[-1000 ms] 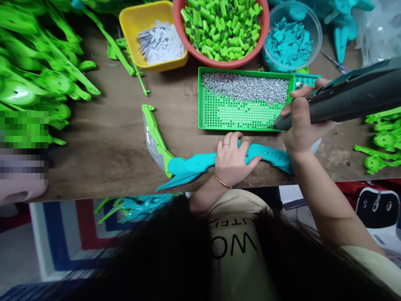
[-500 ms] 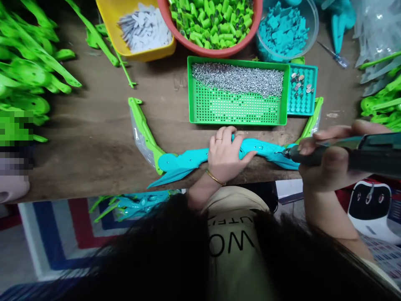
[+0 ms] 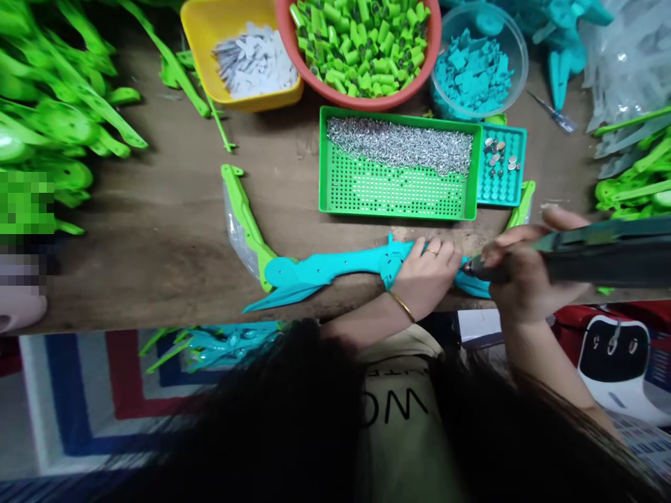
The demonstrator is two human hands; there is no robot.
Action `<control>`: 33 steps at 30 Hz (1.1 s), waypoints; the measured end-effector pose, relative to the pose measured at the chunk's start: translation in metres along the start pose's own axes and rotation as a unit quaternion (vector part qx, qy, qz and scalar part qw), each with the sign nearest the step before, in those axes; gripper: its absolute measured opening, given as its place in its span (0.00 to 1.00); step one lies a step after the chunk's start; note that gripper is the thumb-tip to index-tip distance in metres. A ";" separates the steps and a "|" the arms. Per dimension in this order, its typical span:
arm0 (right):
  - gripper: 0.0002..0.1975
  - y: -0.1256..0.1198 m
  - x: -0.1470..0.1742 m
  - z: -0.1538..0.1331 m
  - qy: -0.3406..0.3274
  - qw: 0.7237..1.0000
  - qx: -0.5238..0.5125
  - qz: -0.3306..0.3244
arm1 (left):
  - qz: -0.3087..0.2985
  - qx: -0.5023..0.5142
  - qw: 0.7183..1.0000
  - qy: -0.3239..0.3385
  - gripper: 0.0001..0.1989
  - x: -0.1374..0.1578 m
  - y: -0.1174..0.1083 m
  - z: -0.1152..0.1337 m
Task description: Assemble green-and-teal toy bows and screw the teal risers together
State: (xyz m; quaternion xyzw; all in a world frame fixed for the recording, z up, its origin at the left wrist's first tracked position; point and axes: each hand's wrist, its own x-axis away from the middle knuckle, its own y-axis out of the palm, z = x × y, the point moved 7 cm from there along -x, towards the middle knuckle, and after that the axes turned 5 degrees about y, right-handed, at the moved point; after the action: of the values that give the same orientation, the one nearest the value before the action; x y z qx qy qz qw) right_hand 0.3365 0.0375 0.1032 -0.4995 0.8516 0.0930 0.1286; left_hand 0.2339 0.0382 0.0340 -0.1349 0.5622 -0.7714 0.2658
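Note:
A turquoise plastic toy bow point(image 3: 335, 267) with green end limbs lies near the table's front edge. My left hand point(image 3: 427, 274) is closed over it, right of its middle, and hides that stretch. In my right hand point(image 3: 524, 276) is a dark electric screwdriver point(image 3: 618, 253), held level with its nose pointing left. Its front end is at the bow's right part, close beside my left fingertips. The bit's contact with the bow is hidden.
Behind the bow stands a green basket point(image 3: 398, 215) of small screws, beside a turquoise tray point(image 3: 500, 195) with round metal pieces. A yellow bin point(image 3: 202, 42), a red bowl point(image 3: 361, 105) and a clear tub point(image 3: 518, 77) hold small parts. Green pieces point(image 3: 63, 126) pile up at left.
My left hand has slid right along the bow, from its middle towards the screwdriver. The screwdriver's nose has shifted slightly left and down. The view has tilted a little.

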 end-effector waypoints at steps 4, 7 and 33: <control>0.09 0.007 -0.037 -0.018 -0.099 0.991 -0.038 0.083 | -0.022 -0.014 0.999 0.030 0.15 0.017 -0.003 -0.002; 0.09 0.023 -0.059 0.007 -0.103 0.987 -0.028 0.121 | -0.031 -0.026 0.998 0.045 0.15 0.033 -0.009 -0.007; 0.15 0.019 -0.020 -0.014 -0.073 0.997 -0.037 -0.001 | 0.116 -0.035 0.993 -0.001 0.30 0.047 0.012 -0.012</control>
State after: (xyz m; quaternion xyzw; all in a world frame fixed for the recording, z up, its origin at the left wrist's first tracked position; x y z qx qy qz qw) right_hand 0.3277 0.0593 0.1230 -0.4966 0.8355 0.1605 0.1718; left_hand 0.1922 0.0188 0.0146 -0.0794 0.6005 -0.7149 0.3492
